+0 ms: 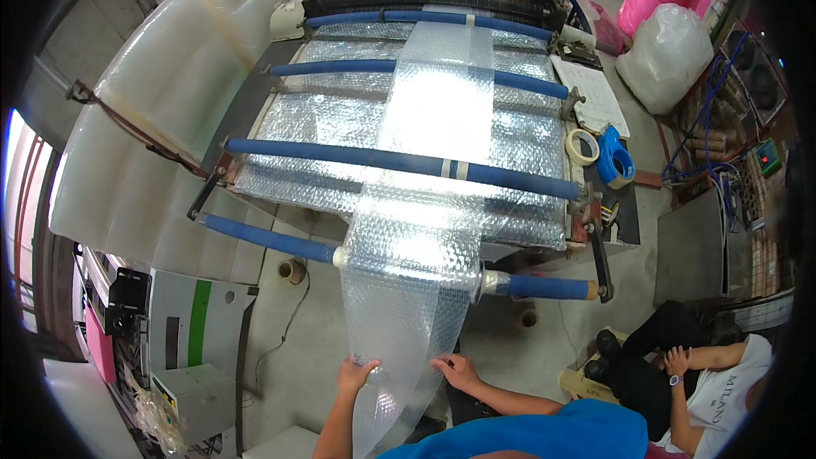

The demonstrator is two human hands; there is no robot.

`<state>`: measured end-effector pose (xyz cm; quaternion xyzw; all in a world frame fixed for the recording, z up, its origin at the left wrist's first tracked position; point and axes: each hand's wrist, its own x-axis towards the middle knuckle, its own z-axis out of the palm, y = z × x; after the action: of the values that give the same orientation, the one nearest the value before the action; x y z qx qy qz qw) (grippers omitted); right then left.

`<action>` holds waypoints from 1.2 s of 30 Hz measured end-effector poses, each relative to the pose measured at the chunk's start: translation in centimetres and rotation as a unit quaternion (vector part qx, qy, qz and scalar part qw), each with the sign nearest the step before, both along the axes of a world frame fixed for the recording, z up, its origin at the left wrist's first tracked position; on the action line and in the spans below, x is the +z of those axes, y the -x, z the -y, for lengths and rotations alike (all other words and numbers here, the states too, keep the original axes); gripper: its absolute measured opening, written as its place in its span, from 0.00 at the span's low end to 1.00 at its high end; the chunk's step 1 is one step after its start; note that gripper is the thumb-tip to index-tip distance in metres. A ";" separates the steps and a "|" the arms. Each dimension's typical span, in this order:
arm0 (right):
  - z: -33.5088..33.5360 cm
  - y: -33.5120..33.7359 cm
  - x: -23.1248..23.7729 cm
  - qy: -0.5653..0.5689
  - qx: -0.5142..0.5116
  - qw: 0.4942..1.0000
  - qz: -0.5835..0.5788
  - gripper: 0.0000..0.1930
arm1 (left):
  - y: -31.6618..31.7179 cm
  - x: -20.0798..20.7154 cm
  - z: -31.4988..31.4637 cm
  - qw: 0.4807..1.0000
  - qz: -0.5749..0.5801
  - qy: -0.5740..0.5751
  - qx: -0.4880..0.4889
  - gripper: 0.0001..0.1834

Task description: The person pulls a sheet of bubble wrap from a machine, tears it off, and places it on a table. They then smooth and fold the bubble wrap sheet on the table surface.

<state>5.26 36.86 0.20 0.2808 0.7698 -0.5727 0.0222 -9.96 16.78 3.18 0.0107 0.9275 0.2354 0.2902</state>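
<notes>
A long strip of clear bubble wrap (408, 306) runs down toward me over several blue rollers and hangs off the nearest one. My left hand (354, 375) pinches its left edge between thumb and fingers. On the opposite edge, my right hand (457, 371) grips the wrap the same way. Below my hands the free end hangs down against my blue shirt. The nearest blue roller (280, 240) passes under the strip just beyond my hands. Farther off, the strip lies across another blue roller (323, 152) and a silvery bubbled bed (297, 123).
A tape roll (582, 146) and a blue tape dispenser (615, 157) sit at the bed's right side. Large bubble-wrap rolls (161, 102) stand on the left. A seated person (705, 382) is close at the lower right. A grey cabinet (195, 314) stands lower left.
</notes>
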 end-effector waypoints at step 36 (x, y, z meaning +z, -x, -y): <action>14.2 -8.7 1.1 0.200 -0.088 0.976 -0.024 0.13 | -8.9 -1.2 13.5 0.972 -0.139 -0.181 0.064 0.32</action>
<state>14.01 22.62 1.29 0.3235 0.6125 -0.7212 0.0093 -1.09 3.31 2.02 0.0358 0.8997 0.4134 0.1359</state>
